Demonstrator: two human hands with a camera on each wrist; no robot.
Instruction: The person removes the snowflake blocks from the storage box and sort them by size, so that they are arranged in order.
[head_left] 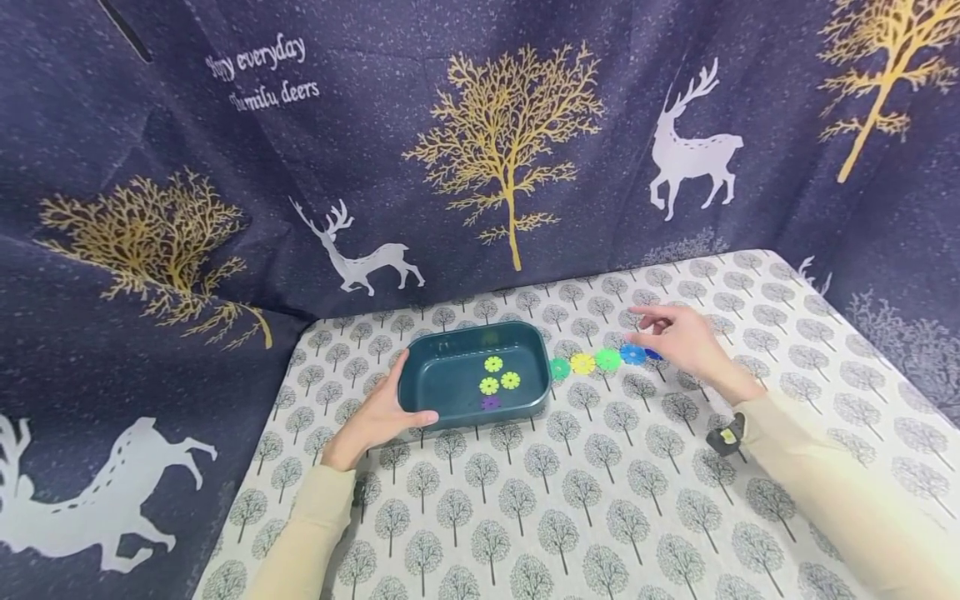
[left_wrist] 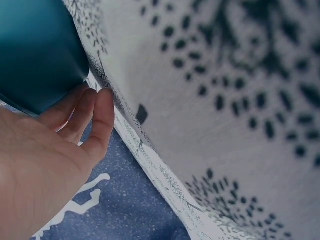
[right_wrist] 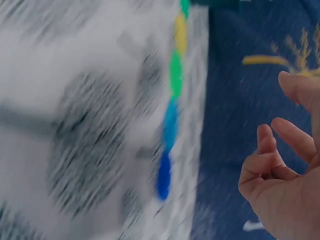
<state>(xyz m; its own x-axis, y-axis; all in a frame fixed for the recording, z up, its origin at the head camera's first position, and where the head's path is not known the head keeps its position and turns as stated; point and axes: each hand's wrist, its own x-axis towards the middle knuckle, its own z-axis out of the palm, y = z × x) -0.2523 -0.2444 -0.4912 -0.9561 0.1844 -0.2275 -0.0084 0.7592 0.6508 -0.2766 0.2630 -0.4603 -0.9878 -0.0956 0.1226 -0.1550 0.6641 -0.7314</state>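
Observation:
A dark teal rectangular tray [head_left: 442, 343] stands on the table. My left hand [head_left: 381, 412] grips its left end, thumb on the near rim; the left wrist view shows the fingers against its outer wall. Inside lie three yellow-green notched discs [head_left: 489, 386] and a purple one [head_left: 491, 402]. From the tray's right side runs a row of discs: green [head_left: 560, 368], yellow [head_left: 582, 363], bright green [head_left: 608, 359], light blue [head_left: 632, 354] and dark blue [right_wrist: 163, 175]. Above the row's right end hovers my right hand [head_left: 686, 340], fingers loosely bent, nothing visible between them.
A white cloth with a tree print [head_left: 525, 508] covers the table. Behind it hangs a dark blue curtain [head_left: 360, 167] with deer and golden trees. A black band [head_left: 727, 435] sits on the right wrist.

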